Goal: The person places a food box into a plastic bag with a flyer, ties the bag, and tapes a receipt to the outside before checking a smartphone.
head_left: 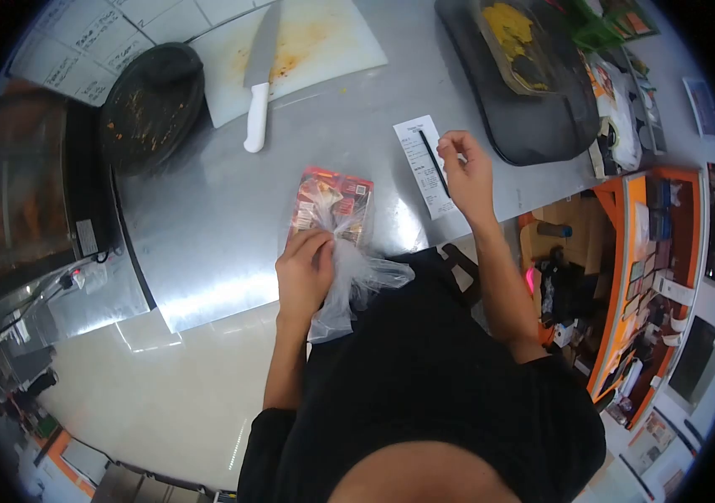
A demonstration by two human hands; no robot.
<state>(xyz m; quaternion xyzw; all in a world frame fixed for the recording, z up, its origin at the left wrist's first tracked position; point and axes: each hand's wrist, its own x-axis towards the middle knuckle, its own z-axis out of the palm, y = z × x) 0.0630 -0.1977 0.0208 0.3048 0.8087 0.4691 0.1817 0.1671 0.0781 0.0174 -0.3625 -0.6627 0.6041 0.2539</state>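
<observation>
A clear plastic bag [349, 281] with a red printed package [357, 191] inside lies at the near edge of the steel counter [207, 210]. My left hand [305, 264] pinches the gathered neck of the bag. To the right, my right hand [466, 172] is raised beside a printed receipt [412, 155], its fingers bent and partly curled. A thin black strip [435, 163] lies across the receipt, close to the fingertips of this hand. Whether anything is between those fingers is too small to tell.
A white-handled knife [257, 117] rests on a stained white cutting board [324, 42] at the back. A dark round pan [152, 109] stands at the left. Back right, a black tray [533, 126] bears a container with yellow food [508, 29]. Orange shelving [617, 293] stands at the right.
</observation>
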